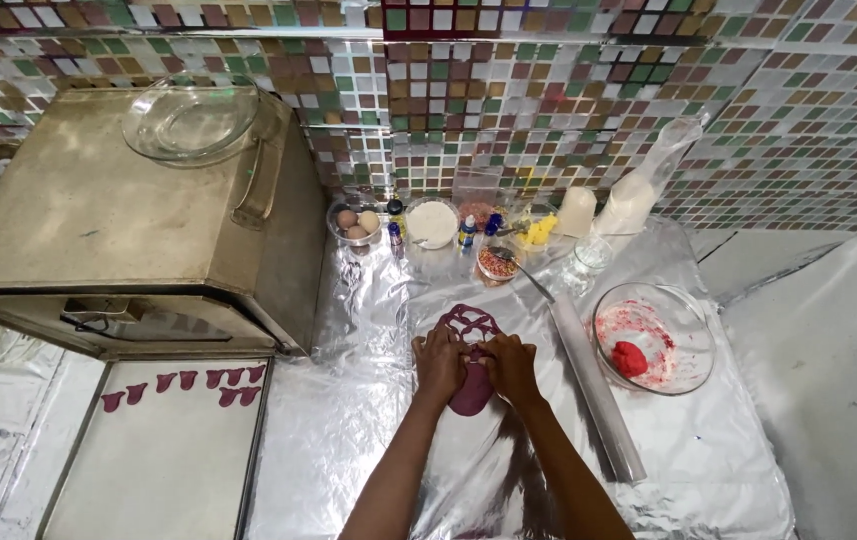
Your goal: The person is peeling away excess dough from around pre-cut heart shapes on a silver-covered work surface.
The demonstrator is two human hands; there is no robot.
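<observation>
Pressing into a sheet of dark purple dough [471,345] on the foil-covered counter [369,430], both hands sit side by side at its middle. Left hand [439,362]: fingers curled down onto the dough, knuckles up; whether the grip encloses a small cutter or only bears on the dough cannot be told. Right hand [509,365]: the same posture, touching the left at the thumbs, grip likewise hidden. Dough: rolled flat, lying in front of the person, its far part already showing cut outlines and gaps, its near part running under the hands. Step in hand, by judgement: cutting or lifting out one more small shape from the sheet. Baking tray [164,460]: lower left, lined pale, carrying a short row of small purple pieces [184,385] along its far edge, most of it bare. Next move, by judgement: calls for freeing the shape cleanly from the sheet without tearing it, then carrying it well to the left and setting it beside the row, apart from its neighbours. Rolling pin [594,385]: lying just right of the dough, untouched. Glass bowl [694,330]: further right, holding a lump of red dough [630,357] and red smears. Metal oven [129,220]: upper left, an empty glass bowl [191,122] on top. Small jars and a bowl of eggs [354,225]: lined along the tiled wall [569,90].
</observation>
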